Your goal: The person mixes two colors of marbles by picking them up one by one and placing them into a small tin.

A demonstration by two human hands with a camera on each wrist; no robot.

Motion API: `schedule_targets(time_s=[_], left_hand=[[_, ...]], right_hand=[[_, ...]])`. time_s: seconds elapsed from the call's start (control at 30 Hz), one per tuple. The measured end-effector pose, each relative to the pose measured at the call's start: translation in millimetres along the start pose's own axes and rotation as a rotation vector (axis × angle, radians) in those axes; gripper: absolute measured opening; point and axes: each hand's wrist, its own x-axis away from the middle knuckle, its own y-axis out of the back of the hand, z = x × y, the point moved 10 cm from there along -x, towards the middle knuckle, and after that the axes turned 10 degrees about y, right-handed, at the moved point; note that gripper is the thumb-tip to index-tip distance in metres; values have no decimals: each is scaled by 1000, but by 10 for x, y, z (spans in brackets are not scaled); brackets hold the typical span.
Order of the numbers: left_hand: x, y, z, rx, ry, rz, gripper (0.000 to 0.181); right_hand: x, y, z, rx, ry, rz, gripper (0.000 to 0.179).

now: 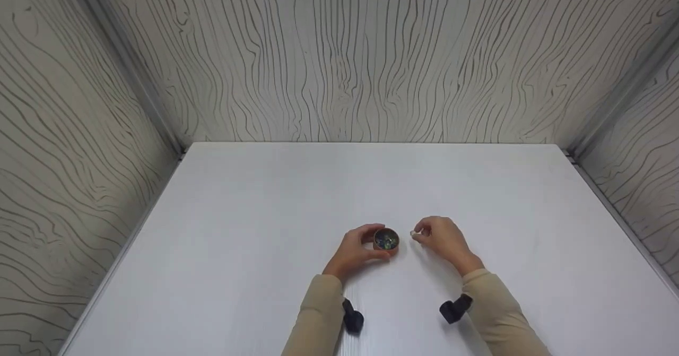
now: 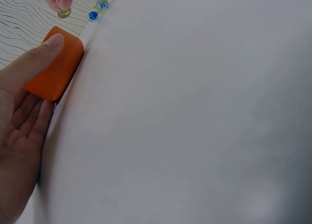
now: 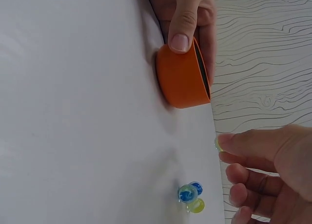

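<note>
My left hand (image 1: 353, 249) holds a small orange bowl (image 2: 68, 70) that stands upright on the white table, with the thumb against one side and the fingers round the other. Inside the bowl, in the head view, several dark, shiny marbles (image 1: 386, 239) show. To its right, my right hand (image 1: 444, 238) pinches a clear yellowish marble (image 3: 218, 144) between thumb and forefinger, apart from the bowl. On the table below that hand lie a teal-blue marble (image 3: 187, 194), a blue marble (image 3: 197, 186) and a yellow marble (image 3: 197, 206), close together.
The white table (image 1: 238, 202) runs back to a pale wall (image 1: 339, 59) with a wood-grain line pattern. Similar panels (image 1: 69, 149) close in the sides. Both sleeved wrists carry small black cameras (image 1: 353, 320).
</note>
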Motion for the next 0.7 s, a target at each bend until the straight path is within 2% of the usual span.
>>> schedule_targets(time_s=[0.7], left_hand=[[-3, 9, -36, -36, -19, -16, 65]], right_hand=[[-16, -49, 128, 5, 15, 5, 9]])
